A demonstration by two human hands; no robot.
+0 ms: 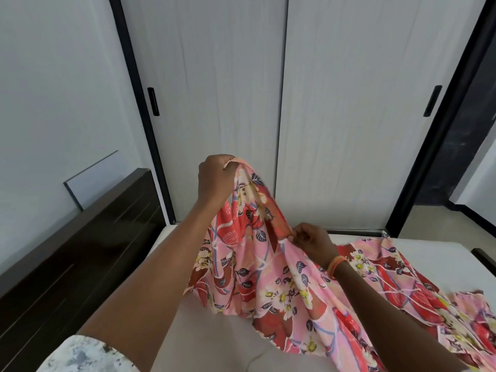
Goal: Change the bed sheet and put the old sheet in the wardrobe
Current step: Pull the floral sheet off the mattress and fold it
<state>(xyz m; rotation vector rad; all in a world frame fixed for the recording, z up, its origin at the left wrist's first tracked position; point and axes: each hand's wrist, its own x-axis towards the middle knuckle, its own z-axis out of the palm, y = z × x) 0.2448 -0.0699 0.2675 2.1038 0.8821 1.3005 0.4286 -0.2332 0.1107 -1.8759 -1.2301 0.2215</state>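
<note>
Sheet (281, 277), over mattress (214, 339): left hand (214, 181) gripped corner, right hand (314, 244) pinched edge; loose pinch risked slipping.

One floral sheet (284, 277), gripped by two hands: one left hand (214, 178) and one right hand (312, 244); one orange wristband (335, 265); one bare mattress (214, 336); one dark headboard (80, 251); one wardrobe (281, 103) with two sliding doors and two black handles

Floral cloth sheet (281, 277), glossy wood headboard (80, 251)
</note>
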